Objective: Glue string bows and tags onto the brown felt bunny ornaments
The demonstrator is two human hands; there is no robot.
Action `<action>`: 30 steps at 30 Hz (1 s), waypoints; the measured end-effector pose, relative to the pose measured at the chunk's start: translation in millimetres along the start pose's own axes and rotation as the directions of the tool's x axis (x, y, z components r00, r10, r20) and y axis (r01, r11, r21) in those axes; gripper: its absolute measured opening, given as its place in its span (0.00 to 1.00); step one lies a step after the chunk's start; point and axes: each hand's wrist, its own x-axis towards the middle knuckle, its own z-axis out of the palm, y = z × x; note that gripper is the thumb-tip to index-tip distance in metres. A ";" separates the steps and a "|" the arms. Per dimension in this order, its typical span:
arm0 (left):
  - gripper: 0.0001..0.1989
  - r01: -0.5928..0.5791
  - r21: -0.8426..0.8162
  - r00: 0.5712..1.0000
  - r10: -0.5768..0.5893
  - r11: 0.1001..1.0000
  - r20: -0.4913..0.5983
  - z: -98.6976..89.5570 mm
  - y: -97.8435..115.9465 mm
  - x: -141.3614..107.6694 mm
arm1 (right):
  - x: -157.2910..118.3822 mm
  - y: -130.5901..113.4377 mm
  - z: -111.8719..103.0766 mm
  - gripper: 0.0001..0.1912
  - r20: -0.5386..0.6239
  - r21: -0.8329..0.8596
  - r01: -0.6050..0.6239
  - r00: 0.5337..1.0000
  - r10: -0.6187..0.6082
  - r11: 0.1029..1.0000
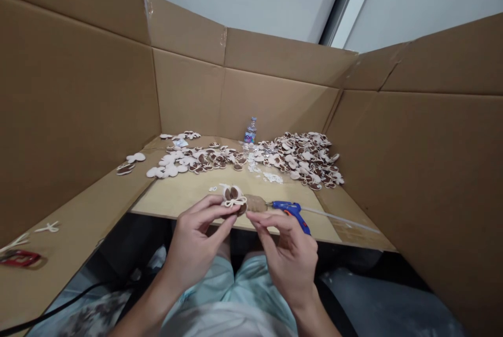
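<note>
My left hand [196, 237] pinches a small brown-and-white felt bunny-shaped piece [234, 194] between thumb and fingers, just above the board's front edge. A cream cord bow [234, 202] lies across its middle. Close to the piece's lower right edge, my right hand [288, 245] has its thumb and fingertips drawn together; whatever they hold is too small or hidden to make out. Behind that hand a blue glue gun [286, 206] lies on its side, with a long pale glue stick [341, 217] out of its back. Its nozzle points at a brown patch [256, 203].
Heaps of similar felt pieces [306, 156] cover the back of the pale board [173, 195]. A plastic bottle [250, 131] stands by the cardboard wall [188, 90]. White scraps [272, 177] lie in front. At left are a loose cord bow [47, 227] and a red tool [19, 258].
</note>
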 end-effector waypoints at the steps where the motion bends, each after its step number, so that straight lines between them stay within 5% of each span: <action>1: 0.09 0.004 -0.009 1.000 -0.004 1.000 0.003 0.1 -0.2 0.1 | 0.4 0.2 0.5 0.17 -0.008 -0.009 0.014 1.000 -0.014 1.000; 20: 0.08 0.050 -0.016 0.998 -0.050 0.999 0.033 0.1 1.8 -4.0 | 4.9 1.4 2.8 0.15 -0.057 -0.104 0.037 0.997 -0.043 0.994; 30: 0.03 0.134 -0.149 0.988 -0.120 0.980 0.096 0.1 6.6 -3.0 | 2.5 -2.2 -3.9 0.14 -0.064 -0.072 -0.179 0.983 0.175 0.981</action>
